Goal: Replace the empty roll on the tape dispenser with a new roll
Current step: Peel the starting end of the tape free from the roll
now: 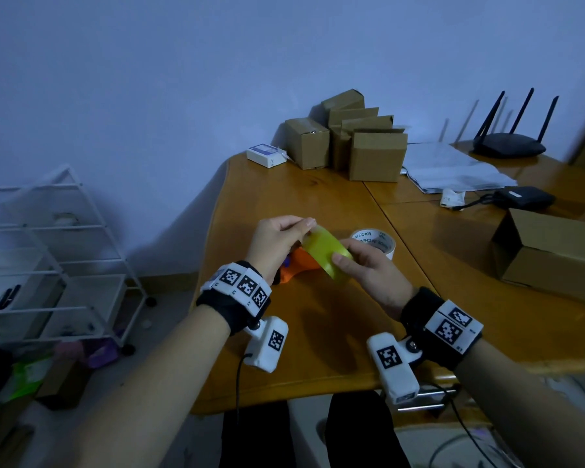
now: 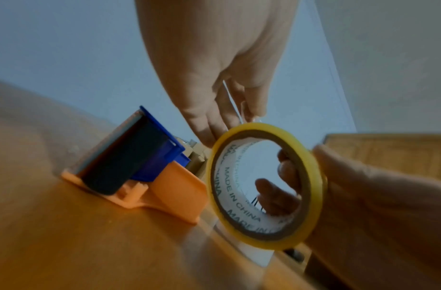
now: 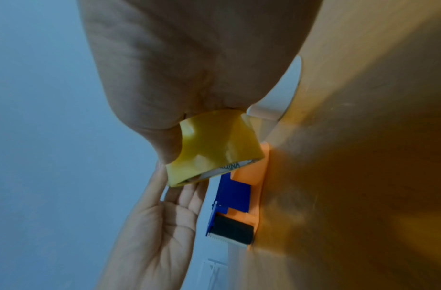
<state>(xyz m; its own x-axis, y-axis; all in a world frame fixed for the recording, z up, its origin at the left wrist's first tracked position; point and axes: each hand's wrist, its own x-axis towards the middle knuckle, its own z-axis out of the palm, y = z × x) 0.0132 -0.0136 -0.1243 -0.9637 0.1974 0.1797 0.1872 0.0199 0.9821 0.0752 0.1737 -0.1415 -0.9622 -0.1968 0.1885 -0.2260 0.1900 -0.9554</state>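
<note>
While the new yellow tape roll (image 1: 327,257) sits above the wooden table (image 1: 318,332), the right hand (image 1: 368,271) grips it and the left hand (image 1: 277,241) pinches its free end; the orange-and-blue dispenser (image 2: 139,176) lies beneath, the empty white core (image 1: 374,241) beside; seemingly end-freeing; next, seating it on the hub.

Wooden table (image 1: 284,197) at centre frame. Upper centre: cluster of cardboard boxes (image 1: 352,136), with a small white device (image 1: 265,155) just to their left. Upper right: black router (image 1: 509,145) with three upright antennas; below it, papers (image 1: 453,170) and a black pouch (image 1: 524,197) with a cable. Right edge: large open box (image 1: 551,251). Left: white wire rack (image 1: 54,258) on the floor.
</note>
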